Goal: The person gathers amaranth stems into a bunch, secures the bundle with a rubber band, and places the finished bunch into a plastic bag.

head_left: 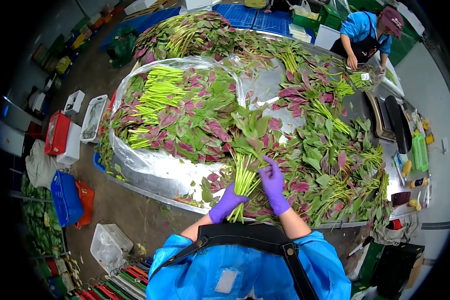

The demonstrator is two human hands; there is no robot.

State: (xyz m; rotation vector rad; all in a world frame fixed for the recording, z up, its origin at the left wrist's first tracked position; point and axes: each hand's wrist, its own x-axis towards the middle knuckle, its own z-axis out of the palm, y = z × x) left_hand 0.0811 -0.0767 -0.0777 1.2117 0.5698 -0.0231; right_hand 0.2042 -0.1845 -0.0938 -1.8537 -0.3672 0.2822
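Note:
A bunch of leafy greens with pale green stems stands out over the near edge of the metal table, leaves pointing away from me. My left hand, in a purple glove, is wrapped round the lower stems. My right hand, also gloved in purple, is beside the bunch at its right, fingers bent near the upper stems; whether they pinch a leaf or stem is unclear. Left of the bunch lies a large pile of red and green leaves in a clear plastic bag. More loose greens spread to the right.
Another heap of greens is at the table's far side. A co-worker in blue handles a bagged bunch at the far right, near a black scale. Red and blue crates stand on the floor at left.

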